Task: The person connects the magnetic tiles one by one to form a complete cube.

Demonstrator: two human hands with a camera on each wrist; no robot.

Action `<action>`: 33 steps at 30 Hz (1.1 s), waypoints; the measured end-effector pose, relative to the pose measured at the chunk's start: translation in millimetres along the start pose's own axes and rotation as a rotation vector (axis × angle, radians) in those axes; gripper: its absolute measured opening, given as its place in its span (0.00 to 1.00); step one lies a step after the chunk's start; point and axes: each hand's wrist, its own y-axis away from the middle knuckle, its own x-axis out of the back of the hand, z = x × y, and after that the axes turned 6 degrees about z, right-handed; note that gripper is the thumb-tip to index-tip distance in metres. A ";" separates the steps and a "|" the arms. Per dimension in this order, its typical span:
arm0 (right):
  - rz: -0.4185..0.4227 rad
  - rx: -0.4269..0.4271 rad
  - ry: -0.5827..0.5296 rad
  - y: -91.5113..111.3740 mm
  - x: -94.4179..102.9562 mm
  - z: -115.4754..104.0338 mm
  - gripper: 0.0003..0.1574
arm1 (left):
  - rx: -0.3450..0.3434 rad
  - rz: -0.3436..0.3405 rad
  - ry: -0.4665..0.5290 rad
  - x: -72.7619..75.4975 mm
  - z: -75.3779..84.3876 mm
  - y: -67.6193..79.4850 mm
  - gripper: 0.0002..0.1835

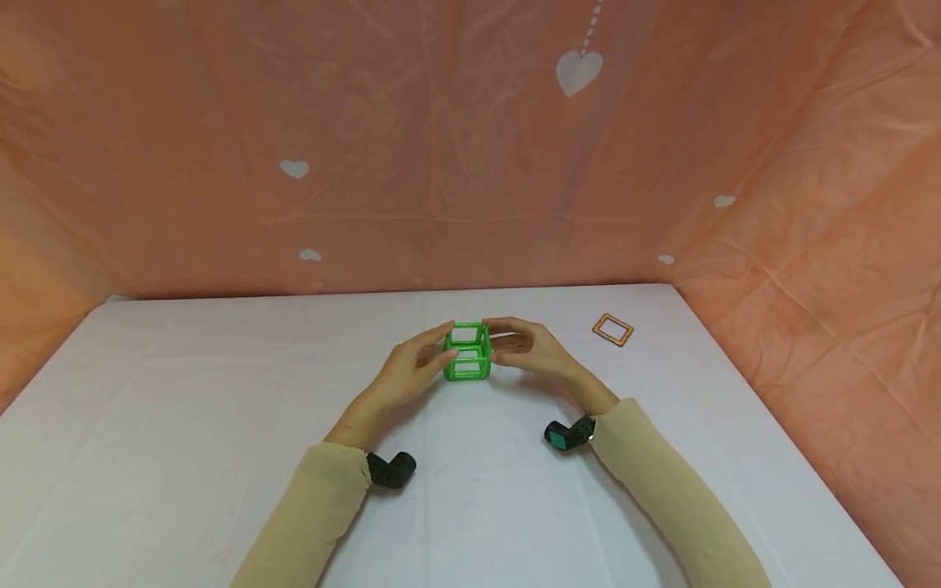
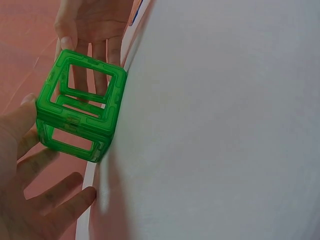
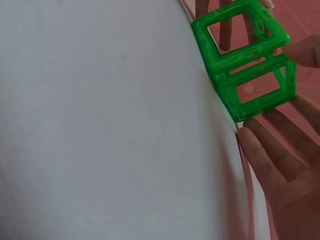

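Green hollow cube [image 1: 469, 360], between fingers [image 1: 434, 333]; seemingly level

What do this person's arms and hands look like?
The left sleeve and right sleeve are plain beige. The left device and right device at their ends are black and angled, the right one with a teal face. The left hand and right hand are bare, without gloves.

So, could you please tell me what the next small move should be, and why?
Perhaps the right hand should reach for the orange square lying apart on its side of the table, since the left hand also holds the green cube.
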 end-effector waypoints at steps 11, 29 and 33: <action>-0.009 -0.005 0.006 0.3 1.9 0.9 0.35 | -0.001 -0.010 0.002 0.4 -0.8 -0.9 0.29; 0.063 -0.077 0.068 9.5 11.2 -3.0 0.35 | -0.005 -0.002 -0.001 1.0 0.3 0.9 0.29; 0.069 -0.083 0.073 11.7 15.0 -2.2 0.35 | -0.013 -0.002 -0.005 0.8 0.7 1.0 0.29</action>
